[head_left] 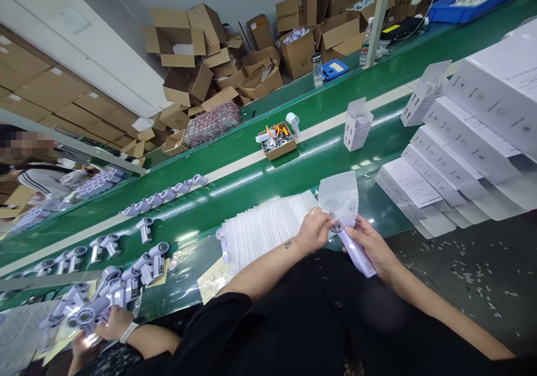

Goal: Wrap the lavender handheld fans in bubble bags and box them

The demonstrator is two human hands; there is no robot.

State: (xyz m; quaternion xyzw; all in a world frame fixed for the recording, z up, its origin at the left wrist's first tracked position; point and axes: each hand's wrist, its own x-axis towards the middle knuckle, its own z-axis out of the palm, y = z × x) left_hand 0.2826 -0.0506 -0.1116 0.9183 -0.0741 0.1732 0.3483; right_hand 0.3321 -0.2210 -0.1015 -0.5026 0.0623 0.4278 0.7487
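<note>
A lilac device [357, 254] is held in the right hand [373, 243], not fully covered; a bubble sleeve [340, 191] is seemingly pinched by the left hand [314, 231]; more sleeves [260, 231] are stacked nearby.

Smooth glossy plastic handle [359, 254], bumpy bubble wrap [339, 194], shiny belt [316, 162]

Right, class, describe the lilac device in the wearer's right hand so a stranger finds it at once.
On the green bench, find the row of bubble-wrap pouches along the near edge. Just right of it, the right hand grips a slanting lilac device. Unlike the lilac devices farther left, it has the left hand at its top.
</note>
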